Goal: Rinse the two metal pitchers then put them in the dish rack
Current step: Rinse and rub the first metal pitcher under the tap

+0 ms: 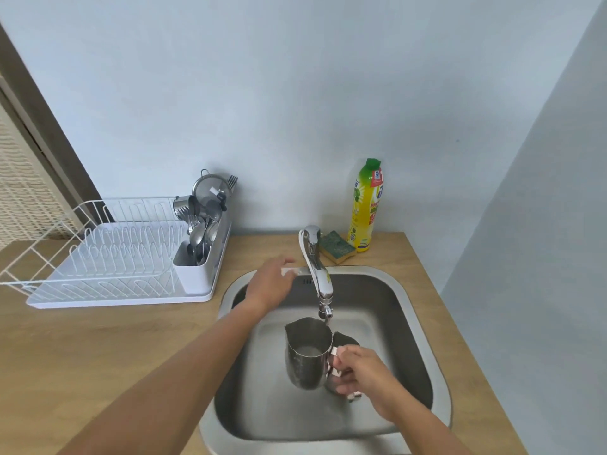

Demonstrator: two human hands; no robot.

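My right hand [359, 372] grips the handle of a shiny round metal pitcher [307, 356], fingers curled round it; the pitcher is upright over the grey metal sink [410, 323], right under the silver tap [317, 267]; a second metal pitcher [346, 339] sits just behind it, partly hidden; my left hand [271, 282] is flat, holds nothing, and is beside the tap; the white wire dish rack [115, 257] stands on the left.

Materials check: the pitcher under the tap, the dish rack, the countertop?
Pitcher: bare metal, likely stainless steel, with a semi-shiny grey surface showing soft reflections. Dish rack: thin white-coated wire over a white, plastic-looking base. Countertop: pale wood grain, matte; whether solid wood or laminate cannot be told.
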